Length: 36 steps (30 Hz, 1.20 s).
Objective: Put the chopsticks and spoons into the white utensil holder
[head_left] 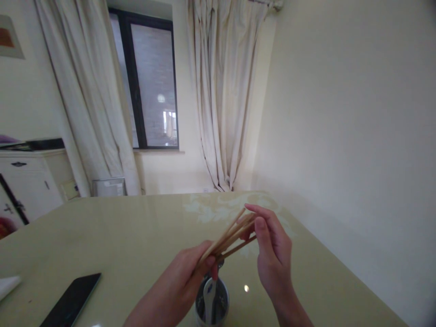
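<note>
A bundle of several wooden chopsticks (229, 238) hangs in the air above the table, slanting up to the right. My left hand (189, 279) grips the lower ends. My right hand (272, 252) pinches the upper tips between thumb and fingers. Directly below the hands stands a round utensil holder (223, 303) with a white ceramic spoon (210, 297) inside it.
The glossy yellow-green table (136, 245) runs to the wall on the right. A black phone (71, 300) lies at the front left, with a white paper corner (7, 285) at the left edge. Behind are a white cabinet (30, 181), curtains and a dark window.
</note>
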{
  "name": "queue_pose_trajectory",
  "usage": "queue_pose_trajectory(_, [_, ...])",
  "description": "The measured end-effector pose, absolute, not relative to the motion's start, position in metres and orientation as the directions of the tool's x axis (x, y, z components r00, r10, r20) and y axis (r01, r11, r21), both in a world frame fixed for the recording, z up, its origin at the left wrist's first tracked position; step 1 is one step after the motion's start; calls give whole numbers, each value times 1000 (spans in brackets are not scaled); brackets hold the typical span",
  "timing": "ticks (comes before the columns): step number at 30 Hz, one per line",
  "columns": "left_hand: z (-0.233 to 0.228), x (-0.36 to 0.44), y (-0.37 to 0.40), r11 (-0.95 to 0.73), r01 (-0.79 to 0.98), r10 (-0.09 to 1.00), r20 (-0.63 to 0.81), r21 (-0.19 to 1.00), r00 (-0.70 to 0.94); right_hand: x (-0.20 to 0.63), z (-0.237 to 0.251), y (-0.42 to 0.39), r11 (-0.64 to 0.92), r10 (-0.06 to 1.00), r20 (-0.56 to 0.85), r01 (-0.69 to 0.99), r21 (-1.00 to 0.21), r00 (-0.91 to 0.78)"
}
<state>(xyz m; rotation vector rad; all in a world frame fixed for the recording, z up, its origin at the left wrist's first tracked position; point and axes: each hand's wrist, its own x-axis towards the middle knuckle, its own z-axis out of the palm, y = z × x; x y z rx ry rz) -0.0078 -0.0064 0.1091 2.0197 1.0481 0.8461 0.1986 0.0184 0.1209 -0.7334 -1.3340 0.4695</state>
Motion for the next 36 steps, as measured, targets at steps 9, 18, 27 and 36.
queue_pose_trajectory(9, [112,2,-12,-421,478,867,186,771,463,195,122,5,721,626,754,221,-657,199])
queue_pose_trajectory(18, [109,24,-13,-495,495,835,232,714,499,217,127,-15,803,506,846,266,-533,168])
queue_pose_trajectory(27, [98,30,-12,-480,774,877,216,414,428,224,127,-7,771,569,822,335,-542,22])
queue_pose_trajectory(36, [84,-18,12,-203,914,970,201,350,139,223,110,21,653,738,666,358,-667,-105])
